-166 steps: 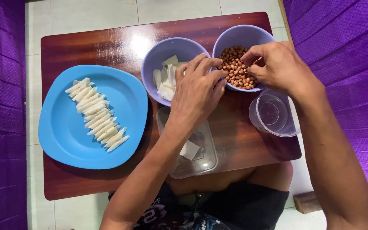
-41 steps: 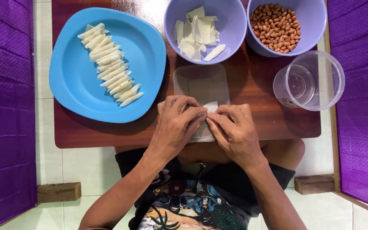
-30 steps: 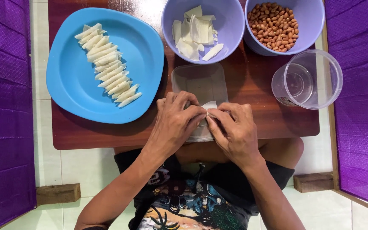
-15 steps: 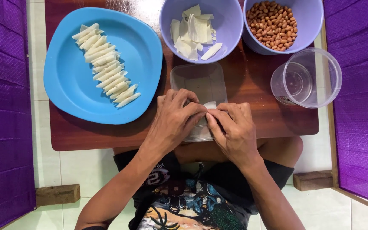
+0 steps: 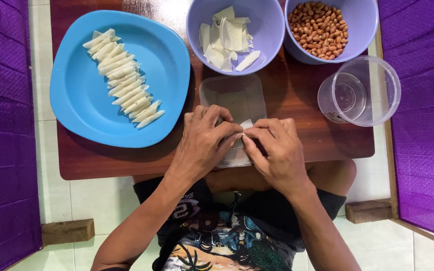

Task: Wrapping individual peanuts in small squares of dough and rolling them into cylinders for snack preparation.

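Note:
My left hand and my right hand meet fingertip to fingertip over a clear rectangular lid at the table's near edge. Both pinch one small white wrapper piece, of which only a corner shows between the fingers. A blue plate at the left carries a diagonal row of several rolled white pieces. A purple bowl holds flat white wrapper pieces. Another purple bowl to its right holds peanuts.
A clear round plastic container stands at the right of the brown wooden table. Purple quilted walls close in on both sides. Wooden blocks lie on the tiled floor by my knees.
Since 5.5 s ago both hands have left the bowls and come to the near edge. In the last second they stayed together, and the wrapper's visible corner shrank between the fingers.

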